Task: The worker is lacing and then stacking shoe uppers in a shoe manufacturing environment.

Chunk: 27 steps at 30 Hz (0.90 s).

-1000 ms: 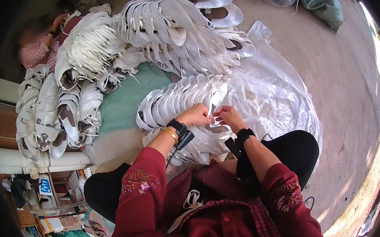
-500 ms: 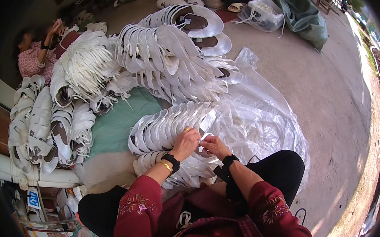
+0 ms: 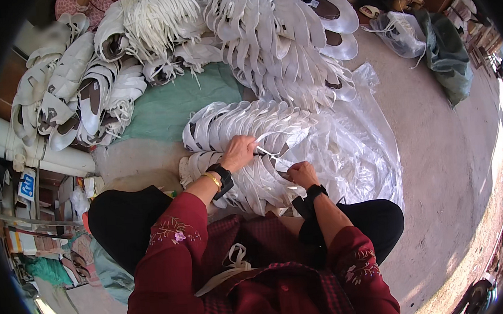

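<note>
I sit on the ground with a row of white shoe uppers (image 3: 243, 125) fanned out in front of my knees. My left hand (image 3: 238, 152) pinches a thin white strap (image 3: 270, 152) that runs across one white upper (image 3: 262, 182) lying over my lap. My right hand (image 3: 303, 174) is closed on the other end of that strap, lower and to the right. Both wrists wear black bands; the left also has a yellow bangle. The fingertips are partly hidden among the white pieces.
Big stacks of white uppers (image 3: 278, 32) and soles (image 3: 78, 93) lie beyond, on a green cloth (image 3: 172, 104). Clear plastic sheeting (image 3: 355, 144) spreads to the right over concrete. A green sack (image 3: 448, 55) sits far right; a white pipe (image 3: 35, 154) and clutter at left.
My hands have drawn apart: the left stays up by the fanned row, the right has pulled down and right with the strap. The camera has tipped, shifting the piles upward.
</note>
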Tool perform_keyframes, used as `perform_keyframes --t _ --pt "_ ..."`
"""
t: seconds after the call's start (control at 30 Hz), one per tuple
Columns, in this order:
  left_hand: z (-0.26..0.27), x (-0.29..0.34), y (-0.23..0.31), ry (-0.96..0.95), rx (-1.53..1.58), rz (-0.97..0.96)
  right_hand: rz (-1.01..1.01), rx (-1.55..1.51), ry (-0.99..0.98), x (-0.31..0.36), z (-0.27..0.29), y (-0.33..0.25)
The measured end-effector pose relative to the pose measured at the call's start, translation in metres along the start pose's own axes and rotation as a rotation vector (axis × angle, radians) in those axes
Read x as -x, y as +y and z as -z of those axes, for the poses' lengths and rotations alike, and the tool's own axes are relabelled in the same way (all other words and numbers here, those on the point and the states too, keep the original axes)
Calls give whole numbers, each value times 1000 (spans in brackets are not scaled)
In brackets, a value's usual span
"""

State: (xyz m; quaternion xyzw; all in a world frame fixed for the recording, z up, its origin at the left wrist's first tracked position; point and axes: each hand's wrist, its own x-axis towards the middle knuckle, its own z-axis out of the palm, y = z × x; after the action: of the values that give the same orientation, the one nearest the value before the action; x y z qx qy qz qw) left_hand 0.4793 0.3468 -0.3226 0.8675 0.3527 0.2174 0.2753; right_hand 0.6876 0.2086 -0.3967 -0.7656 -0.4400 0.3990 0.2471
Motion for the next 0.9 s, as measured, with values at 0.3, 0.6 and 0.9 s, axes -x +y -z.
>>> perform_keyframes --t 0.3,0.6,0.9 --pt "21 5 34 -52 1022 502 178 -1086 -141 23 7 -83" --pt "123 -11 -29 251 871 743 235 -581 106 19 50 -88" --pt "121 -13 13 49 960 545 377 -162 161 47 49 -108"
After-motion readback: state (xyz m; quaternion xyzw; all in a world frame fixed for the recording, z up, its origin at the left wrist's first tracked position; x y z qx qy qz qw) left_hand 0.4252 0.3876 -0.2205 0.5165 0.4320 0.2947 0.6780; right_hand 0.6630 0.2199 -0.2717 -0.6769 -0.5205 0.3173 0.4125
